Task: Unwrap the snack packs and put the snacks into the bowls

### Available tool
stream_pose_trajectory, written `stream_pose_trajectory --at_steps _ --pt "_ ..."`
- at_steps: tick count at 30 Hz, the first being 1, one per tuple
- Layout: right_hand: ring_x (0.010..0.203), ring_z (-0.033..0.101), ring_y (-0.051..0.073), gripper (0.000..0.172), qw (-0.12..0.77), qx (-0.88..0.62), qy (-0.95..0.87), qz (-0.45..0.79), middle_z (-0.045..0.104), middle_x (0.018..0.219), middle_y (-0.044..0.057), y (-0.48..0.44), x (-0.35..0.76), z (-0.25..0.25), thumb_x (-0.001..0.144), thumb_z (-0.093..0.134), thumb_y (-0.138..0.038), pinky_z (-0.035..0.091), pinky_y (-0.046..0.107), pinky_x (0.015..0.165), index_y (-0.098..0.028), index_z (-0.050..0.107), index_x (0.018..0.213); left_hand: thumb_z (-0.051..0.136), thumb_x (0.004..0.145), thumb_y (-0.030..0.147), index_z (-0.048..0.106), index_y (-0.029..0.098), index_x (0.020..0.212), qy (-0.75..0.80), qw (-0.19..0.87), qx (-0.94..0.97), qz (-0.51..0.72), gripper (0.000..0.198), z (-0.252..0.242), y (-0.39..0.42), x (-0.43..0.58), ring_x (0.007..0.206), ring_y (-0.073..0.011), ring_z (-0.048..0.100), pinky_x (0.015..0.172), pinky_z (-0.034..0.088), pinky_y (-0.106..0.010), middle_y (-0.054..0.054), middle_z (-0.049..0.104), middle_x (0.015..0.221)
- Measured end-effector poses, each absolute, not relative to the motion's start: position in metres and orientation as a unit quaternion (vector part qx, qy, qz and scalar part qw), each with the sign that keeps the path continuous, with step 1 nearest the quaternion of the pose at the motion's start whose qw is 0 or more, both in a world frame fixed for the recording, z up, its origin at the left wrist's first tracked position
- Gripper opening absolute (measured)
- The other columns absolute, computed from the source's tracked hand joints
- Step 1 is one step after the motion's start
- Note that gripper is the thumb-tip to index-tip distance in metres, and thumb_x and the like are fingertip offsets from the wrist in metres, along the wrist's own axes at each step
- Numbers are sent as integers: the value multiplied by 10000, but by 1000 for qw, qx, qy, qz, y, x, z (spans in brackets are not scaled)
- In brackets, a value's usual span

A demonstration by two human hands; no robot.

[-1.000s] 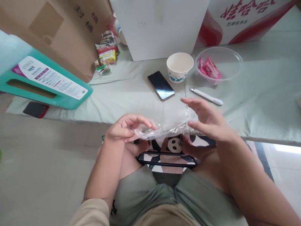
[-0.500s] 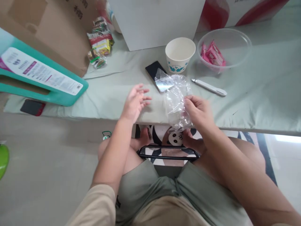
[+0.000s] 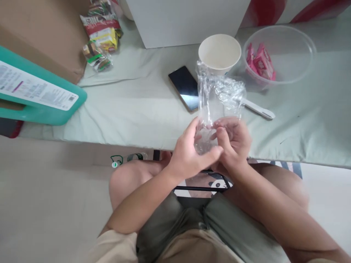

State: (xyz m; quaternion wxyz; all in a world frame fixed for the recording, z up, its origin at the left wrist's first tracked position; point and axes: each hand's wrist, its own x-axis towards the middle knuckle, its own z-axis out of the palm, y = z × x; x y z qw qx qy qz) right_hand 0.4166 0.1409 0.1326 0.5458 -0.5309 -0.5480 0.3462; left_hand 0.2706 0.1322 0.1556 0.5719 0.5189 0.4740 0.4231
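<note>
Both of my hands meet over my lap at the table's front edge, gripping the lower end of a crumpled clear plastic bag [image 3: 214, 98] that stands upright. My left hand [image 3: 189, 153] closes on it from the left, thumb stretched across. My right hand [image 3: 233, 140] pinches it from the right with curled fingers. Behind the bag sit a white paper cup [image 3: 219, 53], a black phone [image 3: 185, 86] and a white pen-like tool [image 3: 259, 109].
A clear bowl [image 3: 296, 69] with pink sachets [image 3: 259, 64] stands at back right. Snack packets [image 3: 102, 34] lie back left beside a cardboard box [image 3: 38, 33]. A teal jug [image 3: 35, 95] lies at left. A white box [image 3: 186, 18] stands behind. A panda-print bag [image 3: 216, 182] sits between my knees.
My left hand has come back from the table and closed on the plastic bag beside my right hand. The bag now stands taller, in front of the cup. The view has tilted down.
</note>
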Motion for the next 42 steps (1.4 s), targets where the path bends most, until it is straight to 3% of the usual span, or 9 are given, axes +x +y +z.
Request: stream_pose_trajectory --at_steps 8,14,19,24,28,31,35,39,42 --pt "716 680 112 129 553 -567 -389 470 665 936 12 148 410 139 912 643 -349 499 203 497 -232 596 887 652 834 218 684 164 954 502 677 261 470 136 145 161 241 851 -178 758 715 595 -272 -60 779 944" --pt "637 665 128 275 440 -548 -379 602 726 866 23 148 416 131 830 730 -410 500 238 509 -214 660 1010 789 742 347 670 149 1046 446 776 215 390 383 143 166 228 752 -162 726 660 569 -268 -69 762 952" --pt "504 548 102 221 417 -550 -409 597 607 570 -41 145 428 129 879 633 -337 463 248 516 -201 737 1018 882 680 416 693 142 1014 410 825 257 293 471 136 173 229 475 -20 464 430 306 -174 -5 696 774" --pt "487 510 99 368 430 -491 -445 614 646 641 -48 141 441 139 831 639 -232 471 271 522 -264 736 1185 786 789 431 665 187 1102 387 800 391 238 414 138 180 241 553 -85 601 512 433 -206 -13 725 792" --pt "779 663 165 74 498 -475 -489 536 730 997 45 145 450 139 803 683 -248 503 293 589 -240 745 762 725 850 354 633 222 1052 408 715 506 259 259 138 183 246 562 -129 652 546 500 -239 19 693 674" --pt "1084 659 233 163 565 -528 -462 435 711 1028 56 151 454 136 752 667 -195 517 328 740 -228 662 592 709 866 404 647 228 956 410 701 510 285 207 137 186 245 493 -125 603 476 462 -243 26 646 628" --pt "1092 648 228 144 575 -588 -409 396 692 1098 57 156 457 134 730 589 -172 498 374 854 -211 604 592 721 816 339 723 214 791 413 657 526 348 128 135 194 244 634 -130 634 582 499 -252 -19 694 723" --pt "977 666 181 60 592 -571 -379 424 652 1193 46 160 461 127 771 539 -203 528 359 845 -221 596 764 612 812 377 739 193 702 409 658 496 393 249 134 204 245 772 -178 660 704 532 -304 -80 730 805" --pt "923 688 167 352 580 -538 -382 479 582 1373 54 162 464 122 836 601 -312 576 353 796 -314 544 1184 654 808 385 710 192 717 424 606 540 403 221 135 207 244 792 -175 635 725 529 -301 -67 699 810"
